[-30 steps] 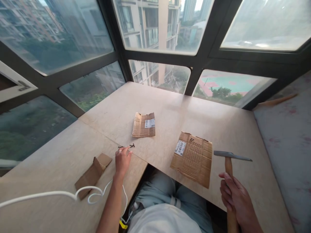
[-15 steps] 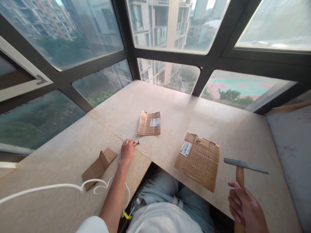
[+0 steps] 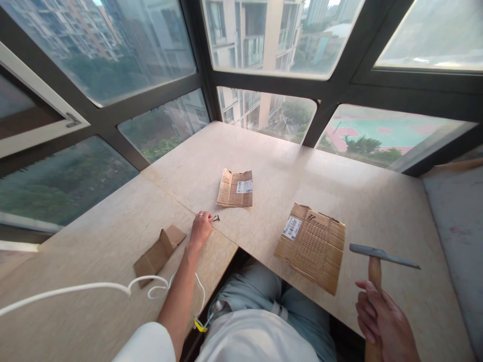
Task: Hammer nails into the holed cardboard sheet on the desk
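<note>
My left hand (image 3: 200, 229) rests on the wooden board (image 3: 264, 166) with its fingers curled over small black nails (image 3: 216, 218) at the seam between two boards. A ring shows on one finger. My right hand (image 3: 381, 322) grips the wooden handle of a hammer (image 3: 379, 256) at the lower right, its metal head held level above the board. A large flattened cardboard piece (image 3: 311, 246) with a barcode label lies between the two hands. A smaller cardboard piece (image 3: 236, 188) lies just beyond the left hand.
A folded cardboard scrap (image 3: 158, 254) and a white cable (image 3: 75, 291) lie on the left board (image 3: 94, 261). Dark-framed windows (image 3: 211, 85) enclose the far side. A pale cushion (image 3: 460, 221) lies to the right. My legs (image 3: 264, 296) show in the gap between the boards.
My left hand has closed over the nails, which lay spread beside its fingertips a second ago. The hammer has stayed in my right hand, and my head has shifted slightly.
</note>
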{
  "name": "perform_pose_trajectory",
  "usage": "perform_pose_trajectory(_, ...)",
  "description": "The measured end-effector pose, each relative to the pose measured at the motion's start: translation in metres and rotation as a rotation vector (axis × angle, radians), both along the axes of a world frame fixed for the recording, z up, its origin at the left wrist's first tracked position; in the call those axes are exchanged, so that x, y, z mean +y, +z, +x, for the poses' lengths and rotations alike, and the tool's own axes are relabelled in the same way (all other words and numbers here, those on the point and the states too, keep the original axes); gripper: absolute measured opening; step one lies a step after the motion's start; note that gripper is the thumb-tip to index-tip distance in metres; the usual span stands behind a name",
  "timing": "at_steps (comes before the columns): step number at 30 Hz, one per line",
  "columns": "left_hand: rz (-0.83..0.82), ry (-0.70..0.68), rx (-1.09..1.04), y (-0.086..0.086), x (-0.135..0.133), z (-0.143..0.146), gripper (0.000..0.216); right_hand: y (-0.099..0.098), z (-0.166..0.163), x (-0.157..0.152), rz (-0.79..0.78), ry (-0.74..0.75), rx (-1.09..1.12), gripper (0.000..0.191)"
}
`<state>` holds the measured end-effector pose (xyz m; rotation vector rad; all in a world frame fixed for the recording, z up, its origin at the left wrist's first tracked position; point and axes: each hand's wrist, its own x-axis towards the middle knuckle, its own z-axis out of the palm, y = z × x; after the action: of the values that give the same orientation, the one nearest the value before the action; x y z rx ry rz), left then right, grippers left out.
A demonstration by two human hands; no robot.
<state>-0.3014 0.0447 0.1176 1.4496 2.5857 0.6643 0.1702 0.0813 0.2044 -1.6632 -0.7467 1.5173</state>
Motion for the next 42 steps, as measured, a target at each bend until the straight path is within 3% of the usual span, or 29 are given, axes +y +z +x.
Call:
perform_pose_trajectory(4,0.268,0.11,-0.333,0.01,0.0,0.016,0.009,-0.002,0.001,-0.003,0.005,-0.004,0.007,0.055)
perform_pose_trajectory(9,0.576,0.055,-0.832,0.03,0.02,0.057,0.031,-0.008,0.002,-0.009,0.019,-0.026,0.052,0.054)
perform_pose_trajectory(11,0.614,-0.026,-1.021,0.041,0.034,0.078,0.042,-0.008,0.002,-0.012,0.03,-0.032,0.075,0.054)
perform_pose_trajectory(15,0.544,-0.22,-1.242,0.064,0.067,0.124,0.033,-0.005,0.001,-0.019,0.048,-0.045,0.091,0.053)
perform_pose_trajectory(20,0.403,-0.462,-1.23,0.087,0.112,0.175,0.034,0.0,-0.001,-0.026,0.041,-0.071,0.102,0.051)
perform_pose_trajectory(24,0.35,-0.63,-1.243,0.092,0.145,0.199,0.04,-0.002,0.001,-0.028,0.035,-0.085,0.11,0.047)
perform_pose_trajectory(30,0.252,-0.761,-1.07,0.083,0.174,0.215,0.033,-0.005,0.01,-0.023,0.028,-0.094,0.103,0.049)
perform_pose_trajectory(37,0.279,-0.897,-0.661,0.071,0.189,0.218,0.018,-0.012,0.017,-0.015,-0.004,-0.066,0.093,0.049)
perform_pose_trajectory(42,0.293,-0.993,-0.549,0.062,0.196,0.221,0.01,-0.017,0.016,-0.011,-0.016,-0.064,0.108,0.048)
